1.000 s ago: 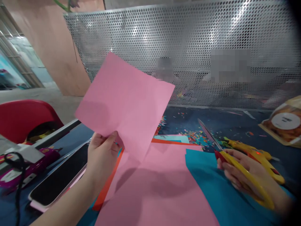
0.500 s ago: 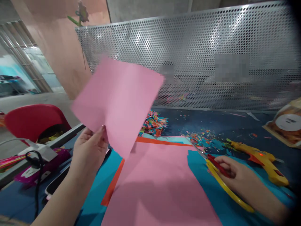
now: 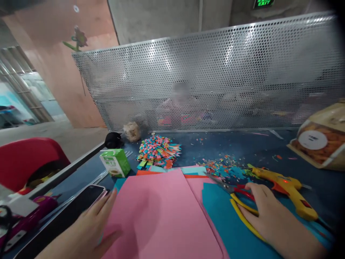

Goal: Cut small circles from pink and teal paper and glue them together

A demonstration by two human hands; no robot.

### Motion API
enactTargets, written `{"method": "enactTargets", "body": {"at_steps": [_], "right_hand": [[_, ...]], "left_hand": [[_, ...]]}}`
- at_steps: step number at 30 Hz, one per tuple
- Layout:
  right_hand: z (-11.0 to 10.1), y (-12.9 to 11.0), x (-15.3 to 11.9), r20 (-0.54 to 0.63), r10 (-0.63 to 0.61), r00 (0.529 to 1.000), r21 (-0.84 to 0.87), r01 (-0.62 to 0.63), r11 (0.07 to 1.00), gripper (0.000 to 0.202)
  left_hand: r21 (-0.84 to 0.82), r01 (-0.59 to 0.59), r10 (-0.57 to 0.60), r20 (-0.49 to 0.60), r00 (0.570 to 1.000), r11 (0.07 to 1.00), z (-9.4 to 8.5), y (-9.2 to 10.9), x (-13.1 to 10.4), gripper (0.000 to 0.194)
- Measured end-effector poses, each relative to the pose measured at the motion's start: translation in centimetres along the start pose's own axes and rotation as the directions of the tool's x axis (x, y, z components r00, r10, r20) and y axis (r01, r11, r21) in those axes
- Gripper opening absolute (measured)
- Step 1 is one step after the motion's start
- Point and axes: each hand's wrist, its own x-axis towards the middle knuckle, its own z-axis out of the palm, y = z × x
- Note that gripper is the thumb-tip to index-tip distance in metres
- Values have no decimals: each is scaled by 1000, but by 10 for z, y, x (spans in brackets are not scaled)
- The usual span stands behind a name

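Observation:
Pink paper point(image 3: 161, 212) lies in front of me on top of blue paper point(image 3: 223, 216), with an orange strip showing behind it. My left hand point(image 3: 91, 219) is over the pink sheet's left edge, fingers apart and holding nothing. On the right, my right hand point(image 3: 269, 216) grips a pair of scissors point(image 3: 242, 201) by their red and yellow handles. The scissor blades are slightly parted and point away to the left, just above the blue paper. Whether the left fingertips touch the sheet I cannot tell.
A pile of colourful paper strips point(image 3: 157, 149) sits behind the sheets, beside a green-and-white carton point(image 3: 115, 163). Paper scraps point(image 3: 226, 167) are scattered near a yellow glue gun point(image 3: 288, 185). A phone point(image 3: 78, 208) is at left, a snack bag point(image 3: 320, 138) at far right, a perforated metal screen point(image 3: 205, 79) behind.
The pink sheet that my left hand held up now lies flat on the other paper. My left hand has come down and let go. The scissors' handles have spread a little.

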Motion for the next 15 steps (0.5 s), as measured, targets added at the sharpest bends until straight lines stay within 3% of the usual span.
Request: {"method": "enactTargets", "body": {"at_steps": [3,5,7,11,15], "right_hand": [[0,4,-2,6,-96,995,-72,97,993,49],[-1,2,-3,28,-121,992,-93,123,988,47],[-4,-3,-3,28,-84,996,-106,87,991,47],[-7,-8,-3,25,-41,999,-108,43,993,49],[1,1,-4,-1,-83,997,-105,83,991,46]], "left_hand": [[190,-228,192,189,963,955,1,49,49,37],[196,-299,225,329,917,934,17,85,83,27],[185,-306,227,354,907,934,39,111,111,17],[164,-197,132,339,931,967,77,129,143,28],[12,-97,87,355,931,995,91,130,150,33]]}}
